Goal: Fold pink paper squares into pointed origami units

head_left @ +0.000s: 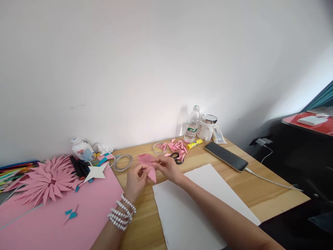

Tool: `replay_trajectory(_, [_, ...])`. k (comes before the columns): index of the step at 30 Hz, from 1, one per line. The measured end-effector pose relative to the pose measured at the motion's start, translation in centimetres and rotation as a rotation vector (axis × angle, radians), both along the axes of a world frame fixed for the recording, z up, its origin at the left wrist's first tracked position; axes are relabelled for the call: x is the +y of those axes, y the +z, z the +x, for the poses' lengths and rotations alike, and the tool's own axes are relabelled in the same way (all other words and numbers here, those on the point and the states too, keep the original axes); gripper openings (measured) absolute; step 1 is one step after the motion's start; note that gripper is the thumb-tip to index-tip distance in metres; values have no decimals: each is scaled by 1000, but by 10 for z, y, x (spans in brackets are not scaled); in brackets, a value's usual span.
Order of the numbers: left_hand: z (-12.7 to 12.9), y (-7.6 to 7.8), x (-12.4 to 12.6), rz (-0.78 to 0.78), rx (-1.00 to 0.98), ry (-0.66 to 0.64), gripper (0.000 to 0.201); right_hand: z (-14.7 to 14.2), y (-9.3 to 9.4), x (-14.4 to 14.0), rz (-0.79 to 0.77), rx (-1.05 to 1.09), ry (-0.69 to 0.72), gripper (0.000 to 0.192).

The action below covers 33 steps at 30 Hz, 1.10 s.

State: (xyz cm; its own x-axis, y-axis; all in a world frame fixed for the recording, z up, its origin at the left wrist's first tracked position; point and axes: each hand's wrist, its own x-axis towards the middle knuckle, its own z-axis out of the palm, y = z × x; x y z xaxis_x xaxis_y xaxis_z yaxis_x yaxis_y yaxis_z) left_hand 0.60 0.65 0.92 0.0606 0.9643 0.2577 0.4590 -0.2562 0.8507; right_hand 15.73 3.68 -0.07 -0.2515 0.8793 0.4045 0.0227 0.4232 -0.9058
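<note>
Both hands meet over the middle of the wooden table [234, 189] around a small folded pink paper piece [151, 173]. My left hand [135, 183], with several pearl bracelets on the wrist, pinches its lower left side. My right hand [169, 169] grips its upper right edge. The piece points downward in a triangle. Just behind it lies another pink sheet [145, 158]. Several finished pink folded pieces [177, 146] lie in a cluster further back, with black scissors [177, 158] among them.
A white sheet [192, 205] lies under my right forearm. Left: pink card [85, 215], a large pink paper flower [47, 178], a white star [95, 172], coloured pencils. Back: water bottle [192, 125], white mug [206, 127], yellow glue stick [194, 144], phone [225, 156] on a cable.
</note>
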Motion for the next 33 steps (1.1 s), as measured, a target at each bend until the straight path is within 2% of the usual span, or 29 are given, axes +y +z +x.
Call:
replay_trajectory(3, [2, -2, -1, 246, 205, 70, 17, 31, 25, 7, -84, -91, -58, 28])
replay_trajectory(6, [5, -5, -3, 358, 271, 69, 15, 76, 46, 14, -83, -147, -202, 21])
replay_trajectory(7, [7, -5, -4, 360, 248, 41, 14, 88, 50, 16, -81, -85, -285, 22])
replay_trajectory(9, [12, -5, -7, 336, 184, -54, 13, 100, 50, 19, -61, 184, -491, 26])
replay_trajectory(11, [17, -4, -12, 277, 129, -173, 12, 91, 44, 20, -62, 381, -567, 28])
replay_trajectory(15, [25, -3, -22, 109, 63, -377, 13, 33, 32, 17, -123, 472, -370, 24])
replay_trajectory(17, [28, -5, -26, 51, 97, -478, 14, 5, 37, 13, -183, 576, -245, 24])
replay_trajectory(19, [30, -8, -28, 16, 196, -542, 17, -8, 51, 11, -239, 672, -139, 24])
replay_trajectory(22, [31, -12, -28, 45, 372, -553, 21, 5, 74, 6, -216, 683, -143, 26])
replay_trajectory(24, [30, -14, -28, 121, 472, -531, 20, 34, 80, 1, -116, 476, -232, 29])
replay_trajectory(26, [29, -15, -27, 217, 564, -491, 18, 74, 71, -9, 30, 89, -439, 27])
replay_trajectory(28, [27, -15, -26, 288, 626, -442, 17, 122, 47, -24, 162, -319, -736, 24])
replay_trajectory(29, [26, -15, -25, 313, 648, -428, 16, 146, 31, -34, 198, -489, -824, 23])
replay_trajectory(33, [26, -13, -23, 378, 672, -383, 16, 229, -28, -80, 186, -668, -986, 26])
